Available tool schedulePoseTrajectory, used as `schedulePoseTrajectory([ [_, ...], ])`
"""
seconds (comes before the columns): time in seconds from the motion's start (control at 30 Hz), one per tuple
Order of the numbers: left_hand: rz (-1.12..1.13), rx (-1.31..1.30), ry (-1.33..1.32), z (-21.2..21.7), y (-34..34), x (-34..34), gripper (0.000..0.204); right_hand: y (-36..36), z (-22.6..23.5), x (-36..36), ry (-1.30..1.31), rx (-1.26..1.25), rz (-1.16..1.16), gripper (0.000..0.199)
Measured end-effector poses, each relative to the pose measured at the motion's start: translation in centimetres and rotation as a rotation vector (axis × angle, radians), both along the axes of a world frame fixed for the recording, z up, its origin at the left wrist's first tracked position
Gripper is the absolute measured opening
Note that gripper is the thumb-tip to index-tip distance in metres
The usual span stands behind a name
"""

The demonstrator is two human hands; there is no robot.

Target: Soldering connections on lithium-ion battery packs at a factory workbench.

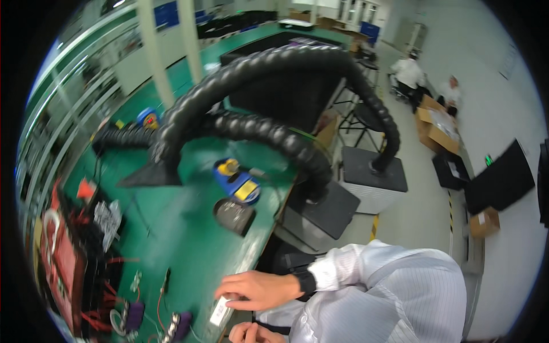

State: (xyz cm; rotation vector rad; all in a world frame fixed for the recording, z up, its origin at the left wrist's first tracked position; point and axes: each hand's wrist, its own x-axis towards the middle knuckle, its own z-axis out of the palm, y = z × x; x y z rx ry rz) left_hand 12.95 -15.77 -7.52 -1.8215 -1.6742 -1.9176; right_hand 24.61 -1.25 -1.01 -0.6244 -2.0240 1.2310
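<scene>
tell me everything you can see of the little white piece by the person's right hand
The white piece is a small, flat-looking strip, longer than wide, with a pale, even face and a few dark markings. It lies at a slant at the edge of the green bench, its lower end toward the picture's left. The right hand covers its upper end and appears to touch it. Whether it is card or plastic, and whether it rests on the bench or is held slightly above, cannot be told.

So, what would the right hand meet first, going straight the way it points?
Beyond the white piece it touches, the right hand would probably meet the thin dark lead, though depth is unclear.
</scene>
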Motion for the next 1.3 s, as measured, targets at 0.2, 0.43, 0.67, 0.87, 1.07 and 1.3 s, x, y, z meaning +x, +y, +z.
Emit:
schedulePoseTrajectory([
  [0.2,-0.187,-0.106,0.021,0.7,5.2,1.7,0.022,-1.1,2.1,15.1,-0.164,0.043,-0.623,0.016],
  [0.43,-0.070,-0.185,0.075,2.2,10.0,0.9,0.021,-0.1,1.0,26.0,-0.172,-0.028,-1.072,0.016],
  [0.67,-0.072,-0.320,0.051,3.1,11.3,-0.1,0.021,6.2,4.3,28.3,-0.196,0.134,-1.112,0.021],
  [0.87,-0.058,-0.368,0.138,3.2,11.5,0.2,0.021,14.5,13.9,30.7,-0.287,0.694,-1.216,0.027],
  [1.07,-0.137,-0.475,0.229,3.1,11.4,0.7,0.027,29.2,23.9,39.4,-0.617,0.982,-1.303,0.024],
  [1.3,-0.261,-0.845,0.487,3.1,12.1,0.1,0.082,45.0,25.0,49.6,-1.173,0.492,-1.245,0.028],
])
